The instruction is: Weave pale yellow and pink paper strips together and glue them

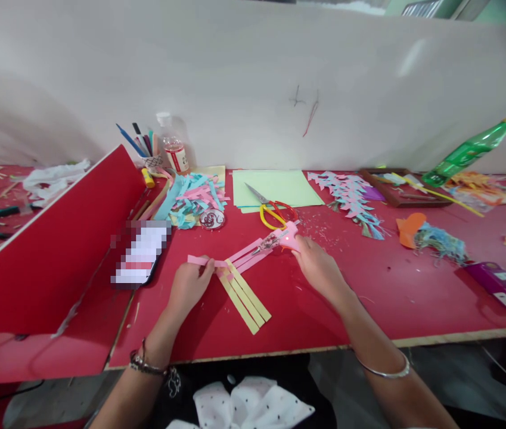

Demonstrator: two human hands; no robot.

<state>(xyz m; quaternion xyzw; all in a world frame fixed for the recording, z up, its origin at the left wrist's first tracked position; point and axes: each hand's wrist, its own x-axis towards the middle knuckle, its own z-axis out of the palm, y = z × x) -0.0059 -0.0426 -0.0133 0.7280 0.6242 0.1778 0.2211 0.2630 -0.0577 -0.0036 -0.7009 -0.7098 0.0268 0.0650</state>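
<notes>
My right hand [317, 259] grips a pink glue gun [289, 236], its nozzle pointing left over pink paper strips [248, 257]. Between the fingertips of my left hand [193, 285] is the end of a pink paper strip [199, 261]. Yellow paper strips [248, 301] run down and to the right from where they cross the pink ones, slits showing between them. Just beyond the glue gun lie scissors [272, 213] with yellow and red handles, blades apart. My left fingers partly hide the crossing of the strips.
A phone [143, 253] lies left, beside an upright red board [60, 250]. Behind are cut paper pieces [194, 193], pale green sheets [275, 186], a clear bottle [174, 146] and a pen cup [152, 159]. Rightward are a woven paper chain [346, 196], a brown tray [407, 193] and a leaning green bottle [471, 152].
</notes>
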